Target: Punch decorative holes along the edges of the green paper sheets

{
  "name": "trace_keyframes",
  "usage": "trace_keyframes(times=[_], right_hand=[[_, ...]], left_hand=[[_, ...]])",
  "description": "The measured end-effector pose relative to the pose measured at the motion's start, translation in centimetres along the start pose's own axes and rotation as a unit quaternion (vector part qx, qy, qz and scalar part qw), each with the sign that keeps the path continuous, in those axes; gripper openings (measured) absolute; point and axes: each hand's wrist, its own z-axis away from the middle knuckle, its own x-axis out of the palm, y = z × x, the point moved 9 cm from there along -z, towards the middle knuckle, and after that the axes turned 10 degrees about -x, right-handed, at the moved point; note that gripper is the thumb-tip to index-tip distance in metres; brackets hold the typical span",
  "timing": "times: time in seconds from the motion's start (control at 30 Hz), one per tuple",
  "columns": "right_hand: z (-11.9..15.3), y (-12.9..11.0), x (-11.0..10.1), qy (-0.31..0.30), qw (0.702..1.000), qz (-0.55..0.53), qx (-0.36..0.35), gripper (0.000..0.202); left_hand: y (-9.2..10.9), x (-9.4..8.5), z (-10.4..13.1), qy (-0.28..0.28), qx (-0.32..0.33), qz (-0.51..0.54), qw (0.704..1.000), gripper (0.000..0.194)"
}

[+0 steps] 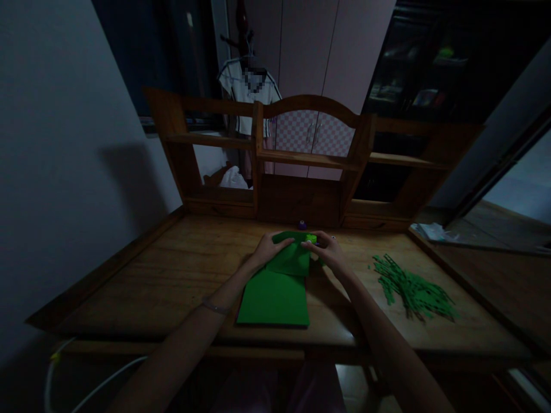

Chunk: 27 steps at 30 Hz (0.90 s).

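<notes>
A green sheet [289, 261] is raised at a slant over a flat stack of green sheets [275, 301] near the desk's front edge. My left hand [269, 249] is closed on the sheet's upper left part, thumb on its face. At the upper right corner, my right hand [326, 250] grips a small bright green object [310, 238], perhaps a punch, which sits at the sheet's edge. To the right lies a loose pile of thin green strips and cut pieces [408, 289].
The wooden desk [172, 275] has a shelf unit [301, 158] along its back. A small purple object [302, 225] stands before the shelf. White crumpled plastic [433, 232] lies at the back right. A pale cable [107, 380] hangs at the front left.
</notes>
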Motion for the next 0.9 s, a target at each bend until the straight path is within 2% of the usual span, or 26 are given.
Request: trace_keyframes(times=[0.27,0.73,0.9], right_hand=[[0.03,-0.60,0.21,0.000,1.000,-0.025,-0.003,0.042],[0.22,-0.65,0.16,0.007,0.999,-0.041,0.016,0.041],[0.09,-0.21,0.07,0.008,0.999,-0.045,0.017,0.040]], left_hand=[[0.03,-0.09,-0.02,0.006,0.011,-0.005,1.000,0.040],[-0.12,0.26,0.05,-0.019,-0.002,0.014,1.000,0.040],[-0.01,0.09,0.09,-0.007,0.003,0.008,1.000,0.040]])
